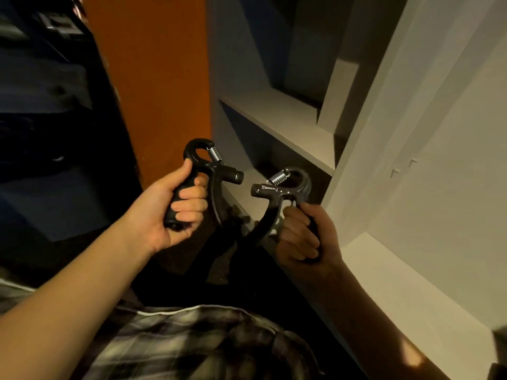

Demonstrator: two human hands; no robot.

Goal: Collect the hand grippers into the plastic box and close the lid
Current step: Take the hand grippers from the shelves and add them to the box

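Note:
I hold two black hand grippers with steel springs, one in each hand, in front of my chest. My left hand grips one handle of the left hand gripper, its spring end pointing up. My right hand grips a handle of the right hand gripper, whose numbered scale faces me. The knobs of the two grippers point at each other with a small gap between them. No plastic box is in view.
A white shelf unit with open compartments stands ahead and to the right. An orange panel rises on the left next to dark furniture. The floor below my hands is dark. My plaid shirt fills the bottom.

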